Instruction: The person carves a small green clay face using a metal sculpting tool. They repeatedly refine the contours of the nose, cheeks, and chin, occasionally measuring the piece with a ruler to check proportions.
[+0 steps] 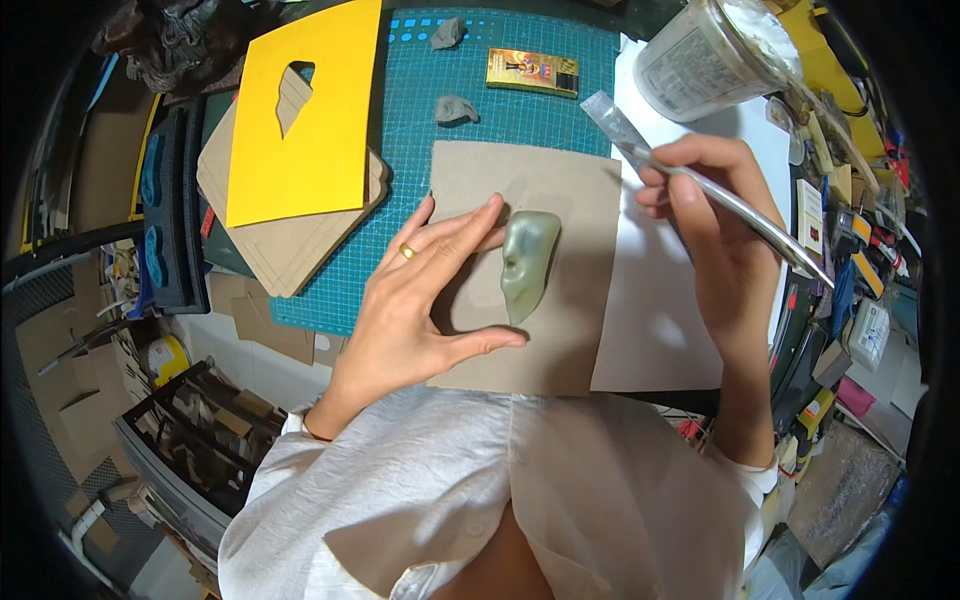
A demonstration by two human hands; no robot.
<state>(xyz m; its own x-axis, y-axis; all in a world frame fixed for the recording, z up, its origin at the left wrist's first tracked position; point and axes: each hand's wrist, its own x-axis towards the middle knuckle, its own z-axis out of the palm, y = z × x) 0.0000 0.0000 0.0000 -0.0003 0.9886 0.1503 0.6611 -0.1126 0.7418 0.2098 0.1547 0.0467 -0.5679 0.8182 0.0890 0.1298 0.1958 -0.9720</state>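
A greenish-grey clay piece, shaped like a small relief, lies on a square of brown cardboard. My left hand rests flat on the cardboard just left of the clay, fingers spread around it, with a ring on one finger. My right hand hovers to the right of the cardboard and grips a long metal modelling tool like a pen; the tool's flat end points up and left, away from the clay.
A green cutting mat lies under the cardboard, with two grey clay lumps, a gold box, a yellow cut-out sheet on stacked cardboard. A plastic jar stands at back right. White paper lies right.
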